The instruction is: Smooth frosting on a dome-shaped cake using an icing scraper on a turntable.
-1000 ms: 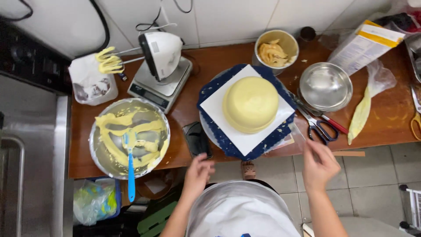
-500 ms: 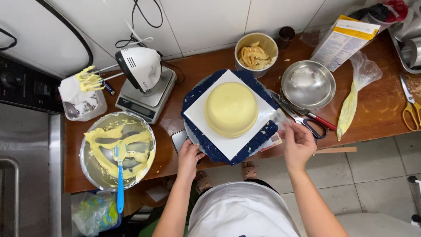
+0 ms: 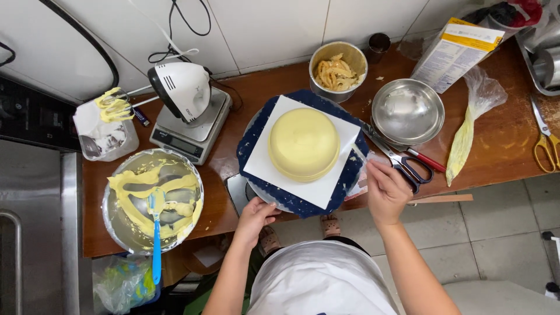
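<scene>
- Cake (image 3: 304, 143), pale yellow dome, sits on white square board (image 3: 274, 169) atop dark blue round base (image 3: 251, 146), mid counter.
- My left hand (image 3: 255, 217) is at near-left edge of the base, fingers curled on the rim w/ a loose hold.
- My right hand (image 3: 385, 192) is just right of cake, fingers closed round a small flat tool; can't tell exactly what it is, prob. a scraper.
- To do it well, I judge: keep tool upright vs. cake side, light even pressure, turn base slowly w/ left hand.
- Scissors (image 3: 402, 160) lie just right of cake, close by my right hand; could snag it.
- Steel bowl (image 3: 408, 111) right of cake; tub of scraps (image 3: 338, 70) behind it.
- Left of cake: scale w/ hand mixer (image 3: 181, 90), then bowl of yellow cream (image 3: 153, 201) w/ blue spatula (image 3: 156, 233).
</scene>
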